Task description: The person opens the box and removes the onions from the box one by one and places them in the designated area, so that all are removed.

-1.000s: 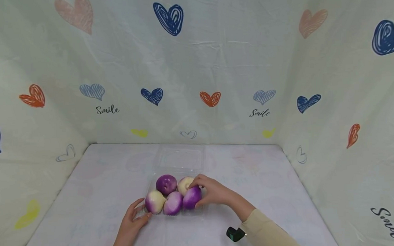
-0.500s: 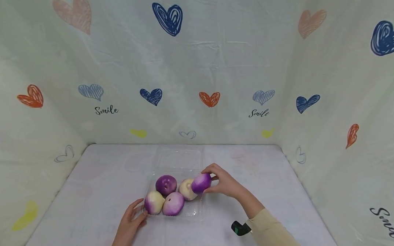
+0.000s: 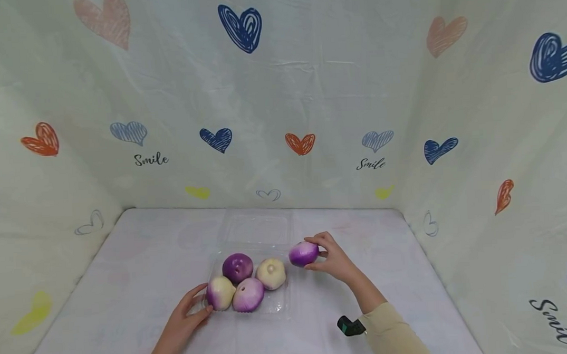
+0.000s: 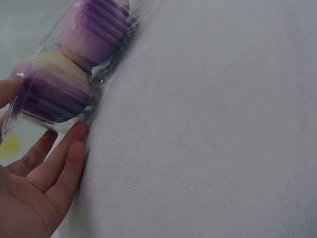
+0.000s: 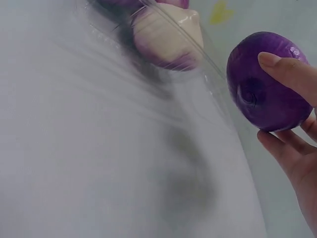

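A purple onion (image 3: 304,254) is raised just beyond the right side of a clear plastic clamshell box (image 3: 277,305). My right hand (image 3: 334,259) grips it between thumb and fingers; the right wrist view shows the thumb on the upper side of this onion (image 5: 270,84). Inside the box sit a dark purple onion (image 3: 237,268), a cream onion (image 3: 271,274), a purple-and-cream onion (image 3: 220,293) and a pale purple onion (image 3: 248,294). At the box's left end my left hand (image 3: 187,313) holds the wall, fingers and thumb around the near corner.
The box's clear lid (image 3: 254,227) lies folded back behind it on the white table (image 3: 364,284). A dark wrist camera (image 3: 350,326) hangs by the right sleeve (image 3: 392,330). A curtain (image 3: 280,92) printed with hearts encloses the table's back and sides.
My right hand has lifted the purple onion from the box's front right corner and carried it right and away from me, past the side wall. My left hand has stayed at the box's left end.
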Demonstrator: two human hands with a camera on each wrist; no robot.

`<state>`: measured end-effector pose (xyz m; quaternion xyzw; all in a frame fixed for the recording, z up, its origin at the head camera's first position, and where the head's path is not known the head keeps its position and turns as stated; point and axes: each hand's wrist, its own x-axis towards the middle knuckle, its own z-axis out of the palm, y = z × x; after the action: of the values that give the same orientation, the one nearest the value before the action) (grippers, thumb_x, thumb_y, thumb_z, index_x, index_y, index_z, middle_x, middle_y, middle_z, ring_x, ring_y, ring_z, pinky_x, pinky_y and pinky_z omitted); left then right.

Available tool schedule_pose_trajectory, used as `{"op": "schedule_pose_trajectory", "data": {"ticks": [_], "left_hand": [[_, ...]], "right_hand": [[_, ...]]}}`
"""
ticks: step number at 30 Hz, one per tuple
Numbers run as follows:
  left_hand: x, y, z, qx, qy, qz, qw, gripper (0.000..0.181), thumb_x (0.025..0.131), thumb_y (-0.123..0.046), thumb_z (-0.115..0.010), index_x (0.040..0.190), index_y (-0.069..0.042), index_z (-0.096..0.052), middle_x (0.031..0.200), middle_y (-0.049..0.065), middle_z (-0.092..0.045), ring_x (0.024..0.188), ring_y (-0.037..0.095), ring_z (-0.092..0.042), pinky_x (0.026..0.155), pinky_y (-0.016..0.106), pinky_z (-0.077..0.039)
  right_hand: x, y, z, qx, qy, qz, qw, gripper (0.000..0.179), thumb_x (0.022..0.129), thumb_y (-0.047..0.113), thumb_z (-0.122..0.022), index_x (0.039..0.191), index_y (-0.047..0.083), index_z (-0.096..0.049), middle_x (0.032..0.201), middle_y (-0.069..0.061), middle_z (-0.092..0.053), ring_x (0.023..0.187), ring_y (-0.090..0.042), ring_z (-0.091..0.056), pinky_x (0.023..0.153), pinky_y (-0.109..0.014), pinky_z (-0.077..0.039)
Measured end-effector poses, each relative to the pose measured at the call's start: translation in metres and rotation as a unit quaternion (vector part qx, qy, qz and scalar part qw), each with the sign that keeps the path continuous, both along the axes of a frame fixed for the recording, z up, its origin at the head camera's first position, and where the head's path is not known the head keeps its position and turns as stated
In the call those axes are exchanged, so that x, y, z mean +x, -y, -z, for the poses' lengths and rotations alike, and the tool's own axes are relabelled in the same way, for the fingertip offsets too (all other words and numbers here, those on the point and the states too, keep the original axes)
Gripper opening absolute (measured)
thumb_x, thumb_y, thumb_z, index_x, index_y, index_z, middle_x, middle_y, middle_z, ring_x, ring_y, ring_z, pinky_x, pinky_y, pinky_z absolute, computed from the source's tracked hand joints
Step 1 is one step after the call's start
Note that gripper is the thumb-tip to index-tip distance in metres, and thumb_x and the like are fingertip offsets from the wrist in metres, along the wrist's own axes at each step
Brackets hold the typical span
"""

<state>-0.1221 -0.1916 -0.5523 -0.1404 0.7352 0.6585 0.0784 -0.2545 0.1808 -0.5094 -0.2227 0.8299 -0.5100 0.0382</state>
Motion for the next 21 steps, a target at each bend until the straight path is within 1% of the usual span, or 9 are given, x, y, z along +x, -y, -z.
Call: {"op": "schedule_pose_trajectory", "data": {"ticks": [3,5,7,10,12,14,17,19,21], "left_hand": [[-0.003,0.002,0.0,-0.015,0.002,0.012,0.9998,0.068,0.087,-0.014,-0.073,0.146,-0.007,-0.04,0.139,0.029,-0.043,0.094,0.025,-0.063,0.077,0.032,-0.053],[-0.005,0.002,0.0,-0.029,0.009,0.016,0.9994,0.071,0.085,-0.016,-0.076,0.146,-0.008,-0.04,0.139,0.03,-0.042,0.095,0.025,-0.061,0.075,0.032,-0.052],[-0.006,0.003,0.001,-0.039,0.014,0.019,0.999,0.074,0.083,-0.019,-0.078,0.146,-0.01,-0.04,0.141,0.031,-0.041,0.099,0.026,-0.06,0.075,0.033,-0.052],[-0.007,0.003,0.001,-0.051,0.016,0.025,0.9982,0.077,0.082,-0.022,-0.08,0.146,-0.01,-0.04,0.142,0.032,-0.038,0.105,0.028,-0.058,0.076,0.035,-0.052],[-0.007,0.003,0.002,-0.053,0.006,0.029,0.9982,0.077,0.082,-0.02,-0.079,0.147,-0.01,-0.039,0.142,0.033,-0.038,0.11,0.034,-0.056,0.077,0.036,-0.052],[-0.006,0.003,0.002,-0.059,-0.002,0.032,0.9978,0.076,0.083,-0.019,-0.079,0.147,-0.009,-0.039,0.142,0.034,-0.038,0.114,0.038,-0.054,0.078,0.037,-0.052],[-0.006,0.002,0.002,-0.068,-0.005,0.027,0.9973,0.077,0.082,-0.019,-0.08,0.146,-0.008,-0.04,0.142,0.034,-0.038,0.116,0.04,-0.053,0.079,0.037,-0.052],[-0.006,0.001,0.002,-0.068,0.005,0.023,0.9974,0.077,0.082,-0.021,-0.08,0.147,-0.009,-0.04,0.143,0.035,-0.036,0.111,0.036,-0.057,0.078,0.037,-0.052],[-0.006,0.001,0.002,-0.066,0.014,0.018,0.9975,0.078,0.081,-0.022,-0.081,0.147,-0.01,-0.04,0.144,0.035,-0.035,0.106,0.033,-0.059,0.079,0.038,-0.052]], "right_hand": [[-0.002,-0.002,0.008,-0.01,0.015,0.027,0.9995,0.063,0.071,0.002,-0.086,0.128,0.002,-0.06,0.121,-0.011,-0.044,0.115,-0.031,-0.048,0.095,-0.042,-0.048],[-0.003,-0.003,0.014,-0.021,0.024,0.045,0.9985,0.063,0.07,-0.001,-0.086,0.127,0.003,-0.06,0.123,-0.012,-0.044,0.116,-0.032,-0.048,0.096,-0.043,-0.047],[-0.005,-0.003,0.019,-0.032,0.031,0.062,0.9971,0.064,0.07,-0.004,-0.085,0.127,0.003,-0.059,0.127,-0.014,-0.044,0.119,-0.033,-0.048,0.097,-0.045,-0.046],[-0.007,-0.002,0.026,-0.047,0.035,0.08,0.995,0.066,0.069,-0.01,-0.083,0.128,0.0,-0.055,0.132,-0.019,-0.046,0.122,-0.039,-0.047,0.099,-0.05,-0.043],[-0.01,-0.001,0.031,-0.053,0.039,0.091,0.9937,0.067,0.069,-0.013,-0.081,0.129,-0.003,-0.052,0.132,-0.022,-0.048,0.124,-0.042,-0.046,0.1,-0.053,-0.041],[-0.012,0.0,0.035,-0.059,0.039,0.098,0.9927,0.067,0.069,-0.015,-0.08,0.129,-0.003,-0.051,0.131,-0.023,-0.051,0.123,-0.043,-0.047,0.099,-0.053,-0.041],[-0.014,0.001,0.04,-0.063,0.05,0.106,0.9911,0.067,0.07,-0.014,-0.08,0.129,0.0,-0.052,0.13,-0.021,-0.052,0.116,-0.039,-0.054,0.094,-0.046,-0.048],[-0.015,0.001,0.043,-0.076,0.063,0.106,0.9894,0.068,0.07,-0.014,-0.08,0.13,0.003,-0.052,0.132,-0.018,-0.051,0.109,-0.036,-0.058,0.087,-0.04,-0.052],[-0.016,0.002,0.047,-0.089,0.072,0.104,0.9879,0.07,0.07,-0.015,-0.079,0.132,0.003,-0.052,0.135,-0.018,-0.048,0.106,-0.035,-0.059,0.083,-0.034,-0.053]]}}
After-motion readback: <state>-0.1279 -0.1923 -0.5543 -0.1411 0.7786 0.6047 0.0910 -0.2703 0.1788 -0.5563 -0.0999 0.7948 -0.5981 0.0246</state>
